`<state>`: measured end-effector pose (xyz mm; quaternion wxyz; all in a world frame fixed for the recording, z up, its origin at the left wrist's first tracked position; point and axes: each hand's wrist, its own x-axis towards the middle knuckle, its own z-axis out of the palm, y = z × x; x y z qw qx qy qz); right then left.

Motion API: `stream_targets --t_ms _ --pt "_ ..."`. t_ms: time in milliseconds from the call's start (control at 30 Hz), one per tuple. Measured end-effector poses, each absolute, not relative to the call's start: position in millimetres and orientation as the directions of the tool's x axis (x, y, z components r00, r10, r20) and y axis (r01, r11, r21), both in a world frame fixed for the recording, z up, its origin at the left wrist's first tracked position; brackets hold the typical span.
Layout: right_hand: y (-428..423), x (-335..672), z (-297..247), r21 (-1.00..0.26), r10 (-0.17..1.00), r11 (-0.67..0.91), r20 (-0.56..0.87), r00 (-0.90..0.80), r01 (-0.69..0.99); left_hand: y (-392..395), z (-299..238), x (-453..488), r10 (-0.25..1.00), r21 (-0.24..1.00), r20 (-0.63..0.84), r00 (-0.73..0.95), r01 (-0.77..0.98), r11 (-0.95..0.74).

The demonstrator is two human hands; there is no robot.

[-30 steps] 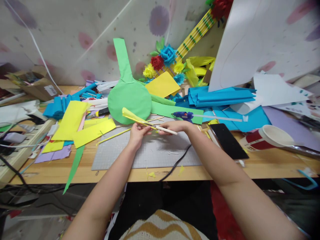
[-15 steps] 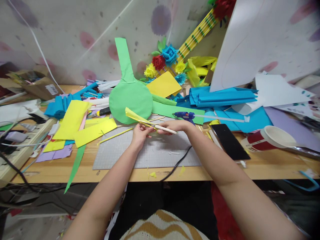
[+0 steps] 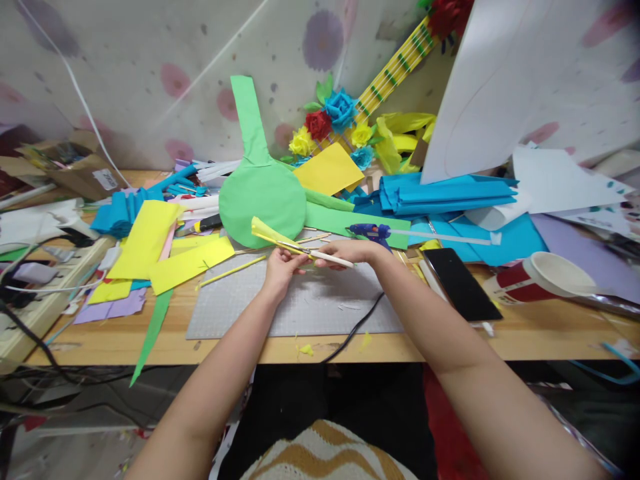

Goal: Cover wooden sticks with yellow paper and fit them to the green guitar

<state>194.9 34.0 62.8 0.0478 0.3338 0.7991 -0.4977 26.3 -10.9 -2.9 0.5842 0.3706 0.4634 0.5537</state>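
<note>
My left hand (image 3: 283, 268) pinches a folded piece of yellow crepe paper (image 3: 267, 230), whose wider end sticks up to the left past the fingers. In my right hand (image 3: 350, 251) is a pair of scissors with white handles (image 3: 334, 259). Its blades point left and lie along the yellow paper, close to my left fingertips. Both hands are held over the grey cutting mat (image 3: 230, 310). Just behind them lies a flat green paper-covered disc (image 3: 263, 203) with a long neck. A blue glue gun (image 3: 369, 231) rests beyond my right wrist.
Yellow paper sheets (image 3: 193, 263) lie on the left near a power strip (image 3: 65, 293). At the right are a black phone (image 3: 463, 283) and a paper cup (image 3: 537, 277). Blue crepe paper (image 3: 445, 195) and a flower-decorated guitar shape (image 3: 395, 70) are behind. A black cable (image 3: 353, 330) crosses the front edge.
</note>
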Motion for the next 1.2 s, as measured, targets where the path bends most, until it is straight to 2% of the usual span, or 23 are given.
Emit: stream_targets --t_ms 267,567,733,967,1200 --pt "38.7 195.9 60.1 -0.714 0.517 0.356 -0.387 -0.763 0.603 -12.8 1.3 26.3 0.989 0.943 -0.143 -0.039 -0.307 0.124" --pt "37.4 208.9 53.3 -0.738 0.565 0.278 -0.392 -0.726 0.615 -11.7 7.6 15.3 0.973 0.902 -0.217 0.077 -0.365 0.23" --pt "32.6 216.1 53.3 -0.755 0.551 0.231 -0.418 -0.722 0.613 -8.7 4.0 10.9 0.966 0.896 -0.253 0.062 -0.362 0.258" --pt "32.6 220.5 49.5 -0.715 0.56 0.242 -0.45 -0.696 0.656 -7.3 3.2 12.0 0.955 0.894 -0.293 0.051 -0.338 0.292" --pt "32.3 219.4 46.7 -0.739 0.507 0.252 -0.449 -0.736 0.625 -4.6 10.9 7.5 0.919 0.844 -0.358 0.166 -0.362 0.395"
